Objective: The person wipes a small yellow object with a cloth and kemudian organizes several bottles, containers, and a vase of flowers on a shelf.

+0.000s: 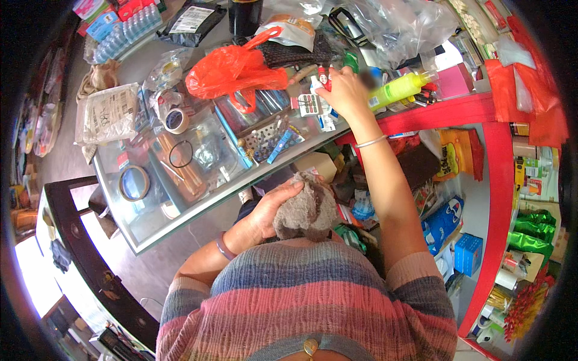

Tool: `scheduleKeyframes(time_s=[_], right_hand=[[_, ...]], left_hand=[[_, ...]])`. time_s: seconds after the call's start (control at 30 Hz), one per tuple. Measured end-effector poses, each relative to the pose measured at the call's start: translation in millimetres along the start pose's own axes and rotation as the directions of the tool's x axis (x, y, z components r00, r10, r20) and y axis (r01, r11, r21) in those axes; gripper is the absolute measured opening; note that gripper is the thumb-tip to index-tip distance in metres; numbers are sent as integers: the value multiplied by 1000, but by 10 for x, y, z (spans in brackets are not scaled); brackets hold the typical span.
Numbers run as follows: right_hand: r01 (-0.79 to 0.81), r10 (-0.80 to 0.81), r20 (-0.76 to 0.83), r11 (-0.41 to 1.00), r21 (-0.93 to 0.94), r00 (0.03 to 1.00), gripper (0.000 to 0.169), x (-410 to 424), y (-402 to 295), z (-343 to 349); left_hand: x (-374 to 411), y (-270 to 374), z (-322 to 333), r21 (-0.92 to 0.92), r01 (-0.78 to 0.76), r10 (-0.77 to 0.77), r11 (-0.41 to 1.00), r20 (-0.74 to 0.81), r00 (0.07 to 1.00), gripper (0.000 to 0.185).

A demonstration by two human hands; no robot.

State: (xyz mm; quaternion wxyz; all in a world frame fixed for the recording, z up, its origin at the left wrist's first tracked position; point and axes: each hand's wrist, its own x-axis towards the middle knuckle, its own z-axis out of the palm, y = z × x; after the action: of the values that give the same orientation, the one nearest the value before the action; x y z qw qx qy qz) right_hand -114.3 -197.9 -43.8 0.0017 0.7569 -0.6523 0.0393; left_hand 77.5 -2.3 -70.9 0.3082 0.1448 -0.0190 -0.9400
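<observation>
A crumpled grey-brown cloth is bunched in my left hand, held in front of my chest below the counter edge. My right hand reaches over the glass display counter, its thumb and fingers around a small red bottle. Beside it stand other small red-and-white bottles. A white blister card with dark and red pieces lies just left of that hand. To its right is a yellow-green bottle, lying on its side. The fingertips are partly hidden.
A red plastic bag, tape rolls and a parcel in clear wrap crowd the counter. Clear plastic bags pile up at the back. A red-edged shelf frame rises at right, with packaged goods inside and beyond.
</observation>
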Motion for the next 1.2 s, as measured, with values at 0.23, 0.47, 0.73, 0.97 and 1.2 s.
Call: scheduleKeyframes(time_s=[0.23,0.47,0.73,0.97,1.2], right_hand=[[-106,96,177,993,48,979,60,174,-45,50],[-158,155,55,986,50,986,54,283,-30,204],[-280,265,89,917,285,960,41,296,-25,269],[-115,144,-155,976,182,977,40,83,61,203],[197,-60,-437,941,276,897,20,-572,92,-496]], left_hand=[[16,-22,23,25,-15,15,1000,-2,1000,46],[-3,16,62,56,1,1,998,-48,999,45],[-39,3,236,67,11,0,998,-161,987,51],[73,-77,450,204,71,-33,976,-183,982,50],[174,-106,466,266,154,-111,952,-171,979,52]])
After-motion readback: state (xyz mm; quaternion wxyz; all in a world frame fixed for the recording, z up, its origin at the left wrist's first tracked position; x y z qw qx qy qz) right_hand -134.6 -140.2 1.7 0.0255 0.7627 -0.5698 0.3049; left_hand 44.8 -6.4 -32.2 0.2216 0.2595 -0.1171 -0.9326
